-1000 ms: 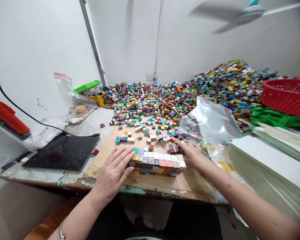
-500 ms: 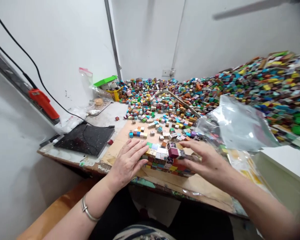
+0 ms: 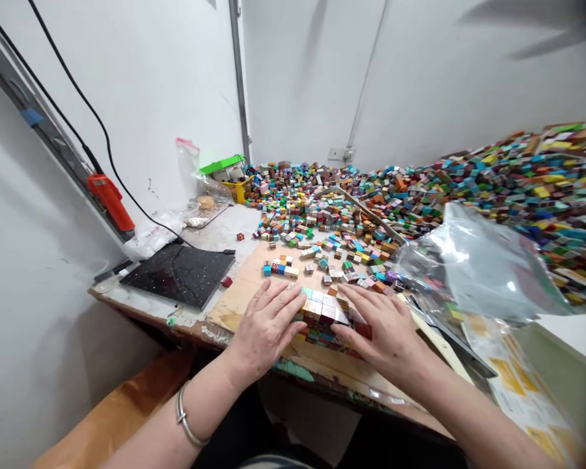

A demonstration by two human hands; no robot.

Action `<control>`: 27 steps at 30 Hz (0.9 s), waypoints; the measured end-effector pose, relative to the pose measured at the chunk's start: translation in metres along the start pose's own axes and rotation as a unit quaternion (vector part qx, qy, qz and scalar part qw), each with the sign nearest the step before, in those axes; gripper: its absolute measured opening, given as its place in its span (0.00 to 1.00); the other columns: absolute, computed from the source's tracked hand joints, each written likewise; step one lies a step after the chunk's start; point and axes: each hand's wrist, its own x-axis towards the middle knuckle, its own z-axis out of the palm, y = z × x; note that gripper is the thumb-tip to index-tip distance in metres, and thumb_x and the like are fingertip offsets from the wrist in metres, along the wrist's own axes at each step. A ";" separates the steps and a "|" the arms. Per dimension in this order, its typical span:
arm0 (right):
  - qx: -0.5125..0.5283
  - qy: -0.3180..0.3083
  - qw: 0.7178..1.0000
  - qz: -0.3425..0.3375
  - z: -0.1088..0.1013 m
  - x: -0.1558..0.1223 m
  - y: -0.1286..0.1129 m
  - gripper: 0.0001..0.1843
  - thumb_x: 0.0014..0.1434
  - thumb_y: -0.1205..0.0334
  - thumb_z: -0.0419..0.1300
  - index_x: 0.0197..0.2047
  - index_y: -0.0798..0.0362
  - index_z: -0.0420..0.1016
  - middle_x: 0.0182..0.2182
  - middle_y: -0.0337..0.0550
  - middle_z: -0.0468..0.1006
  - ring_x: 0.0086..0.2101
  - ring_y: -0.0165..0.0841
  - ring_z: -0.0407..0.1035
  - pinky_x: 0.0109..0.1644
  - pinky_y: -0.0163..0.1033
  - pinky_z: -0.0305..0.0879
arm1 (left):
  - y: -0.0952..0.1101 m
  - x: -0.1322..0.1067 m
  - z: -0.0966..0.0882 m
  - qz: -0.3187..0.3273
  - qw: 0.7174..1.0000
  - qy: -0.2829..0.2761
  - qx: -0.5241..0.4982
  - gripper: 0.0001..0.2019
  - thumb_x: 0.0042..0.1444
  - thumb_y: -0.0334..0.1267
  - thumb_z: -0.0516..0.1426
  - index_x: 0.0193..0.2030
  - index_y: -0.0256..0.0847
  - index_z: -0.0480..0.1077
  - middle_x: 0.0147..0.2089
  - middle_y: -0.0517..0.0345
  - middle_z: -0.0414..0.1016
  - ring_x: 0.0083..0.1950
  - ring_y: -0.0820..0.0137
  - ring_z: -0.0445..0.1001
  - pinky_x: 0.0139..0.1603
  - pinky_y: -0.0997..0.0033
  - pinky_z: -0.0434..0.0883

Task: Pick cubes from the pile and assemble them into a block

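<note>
A packed block of small coloured cubes (image 3: 322, 316) sits on a brown cardboard sheet (image 3: 244, 293) near the table's front edge. My left hand (image 3: 268, 326) lies flat against the block's left side, fingers stretched out. My right hand (image 3: 383, 329) rests flat over the block's right part, fingers spread, and hides the cubes under it. Neither hand grips anything. Loose cubes (image 3: 322, 254) lie scattered just beyond the block.
A huge heap of coloured cubes (image 3: 469, 182) fills the back and right of the table. A clear plastic bag (image 3: 478, 267) lies at the right. A black slab (image 3: 180, 273) lies at the left, an orange tool (image 3: 110, 202) hangs on the wall, and a yellow box (image 3: 227, 176) stands behind.
My right hand, which held a cube above the block half a second ago, now lies flat on the block's right side. The view has turned left. My left hand has stayed against the block.
</note>
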 end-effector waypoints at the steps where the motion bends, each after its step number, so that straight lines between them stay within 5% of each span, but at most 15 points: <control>1: -0.010 0.013 1.000 -0.015 0.001 0.000 -0.002 0.24 0.57 0.52 0.53 0.56 0.48 0.61 0.52 0.39 0.69 0.49 0.36 0.64 0.53 0.50 0.51 | 0.001 0.000 0.000 0.001 1.000 0.005 0.019 0.28 0.50 0.47 0.52 0.59 0.51 0.54 0.62 0.69 0.60 0.64 0.76 0.57 0.69 0.65 0.62; 5: -0.046 0.050 0.996 -0.060 0.004 0.000 -0.010 0.21 0.59 0.61 0.52 0.56 0.49 0.62 0.52 0.38 0.69 0.48 0.36 0.65 0.57 0.52 0.46 | 0.009 0.003 -0.001 0.015 0.997 0.004 0.071 0.31 0.48 0.53 0.50 0.60 0.50 0.52 0.65 0.72 0.53 0.66 0.70 0.54 0.66 0.64 0.65; 9: -0.061 0.054 0.994 -0.078 0.000 -0.003 -0.008 0.26 0.59 0.55 0.51 0.60 0.54 0.56 0.55 0.44 0.65 0.53 0.40 0.61 0.59 0.54 0.44 | 0.014 0.004 -0.001 0.026 0.997 -0.001 0.070 0.31 0.48 0.55 0.49 0.60 0.52 0.52 0.65 0.75 0.53 0.66 0.70 0.54 0.65 0.64 0.64; 14: -0.009 0.001 0.999 0.040 0.000 0.028 0.034 0.24 0.63 0.50 0.41 0.58 0.50 0.60 0.54 0.43 0.66 0.53 0.40 0.61 0.54 0.53 0.54 | 0.001 -0.010 0.004 -0.043 0.998 0.035 0.043 0.32 0.48 0.52 0.52 0.60 0.45 0.53 0.64 0.62 0.55 0.66 0.72 0.54 0.66 0.68 0.62; 16: 0.023 -0.066 0.994 0.081 0.012 0.056 0.053 0.27 0.63 0.49 0.40 0.57 0.55 0.62 0.54 0.48 0.66 0.53 0.41 0.60 0.53 0.49 0.57 | -0.009 -0.024 0.014 -0.122 0.990 0.055 0.034 0.29 0.50 0.45 0.52 0.59 0.42 0.55 0.61 0.59 0.60 0.63 0.76 0.58 0.63 0.73 0.64; 20: 0.006 -0.161 0.985 0.056 0.052 0.117 0.074 0.24 0.61 0.58 0.45 0.58 0.60 0.61 0.53 0.54 0.66 0.51 0.39 0.62 0.53 0.43 0.58 | -0.026 -0.053 0.042 -0.234 0.970 0.047 0.042 0.18 0.51 0.37 0.53 0.50 0.42 0.65 0.48 0.60 0.71 0.50 0.81 0.67 0.52 0.79 0.70; 27: -0.055 -0.218 0.972 0.060 0.111 0.177 0.070 0.32 0.50 0.60 0.56 0.60 0.54 0.60 0.53 0.55 0.64 0.52 0.48 0.58 0.48 0.46 0.60 | -0.030 -0.061 0.059 -0.270 0.962 0.020 0.022 0.14 0.49 0.37 0.55 0.45 0.45 0.68 0.42 0.60 0.73 0.44 0.82 0.69 0.47 0.80 0.73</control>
